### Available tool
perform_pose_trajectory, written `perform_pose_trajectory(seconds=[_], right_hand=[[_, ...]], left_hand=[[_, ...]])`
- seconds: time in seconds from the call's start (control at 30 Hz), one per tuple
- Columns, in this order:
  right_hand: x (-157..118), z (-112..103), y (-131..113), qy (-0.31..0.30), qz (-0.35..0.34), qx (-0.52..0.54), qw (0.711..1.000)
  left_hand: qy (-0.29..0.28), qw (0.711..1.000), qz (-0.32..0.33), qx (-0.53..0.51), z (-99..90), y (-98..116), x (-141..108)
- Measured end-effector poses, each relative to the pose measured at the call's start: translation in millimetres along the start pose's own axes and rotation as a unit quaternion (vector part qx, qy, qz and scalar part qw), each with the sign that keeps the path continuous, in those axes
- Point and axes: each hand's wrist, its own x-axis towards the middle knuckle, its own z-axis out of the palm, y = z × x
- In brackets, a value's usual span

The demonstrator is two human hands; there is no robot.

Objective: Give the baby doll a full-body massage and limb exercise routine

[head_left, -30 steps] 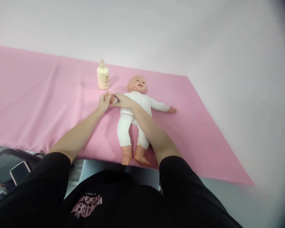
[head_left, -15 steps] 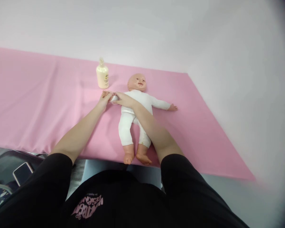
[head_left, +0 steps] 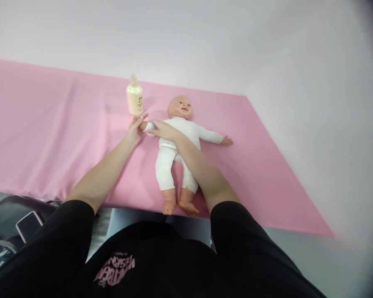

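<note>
A baby doll (head_left: 186,131) in a white cloth suit lies on its back on the pink sheet, head toward the wall and feet at the near edge. My left hand (head_left: 135,129) is at the doll's hand on the left side, fingers around it and the thumb lifted off. Around the white sleeve of that same arm, my right hand (head_left: 161,129) is closed, with its forearm crossing over the doll's body and leg. A pale yellow pump bottle (head_left: 135,100) stands upright just beyond my left hand.
The pink sheet (head_left: 49,124) covers a long table against a pale wall (head_left: 186,41). At the lower left, a phone (head_left: 29,226) lies on a dark chair (head_left: 6,215) beside other items that are hard to make out.
My left thumb has lifted away from the doll's wrist, showing more of its hand. My right hand keeps its place on the sleeve, and the bottle stands where it was.
</note>
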Motion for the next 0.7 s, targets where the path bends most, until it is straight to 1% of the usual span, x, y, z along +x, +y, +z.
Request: perform_pose_trajectory(seconds=[0.1,0.17,0.27,0.37,0.47,0.57,0.7], right_hand=[[1.0,0.4,2.8,-0.007,-0.023,0.009,1.000],[1.7,1.1,4.5,-0.006,-0.025,0.014,1.000],[2.6,1.9,5.5,0.005,-0.028,0.027,0.999],[3.2,2.2,5.0,0.006,-0.059,0.060,0.996],[3.2,1.8,4.5,0.003,-0.063,0.068,0.996],[3.0,1.2,4.0,0.004,-0.045,0.046,0.998],[2.7,0.9,1.7,0.008,-0.030,0.021,0.999]], left_hand=[[0.006,1.000,0.005,-0.012,-3.9,-1.6,3.5],[-0.001,1.000,-0.003,-0.006,-5.2,-1.6,3.9],[-0.032,0.999,-0.026,0.015,-4.0,-0.9,0.7],[-0.061,0.997,-0.046,0.033,-1.6,-0.9,-3.2],[-0.077,0.996,-0.046,0.025,-1.8,-1.1,-3.6],[-0.068,0.997,-0.042,0.002,-3.8,-0.3,-0.9],[-0.028,0.999,-0.030,-0.024,-4.1,1.0,1.1]])
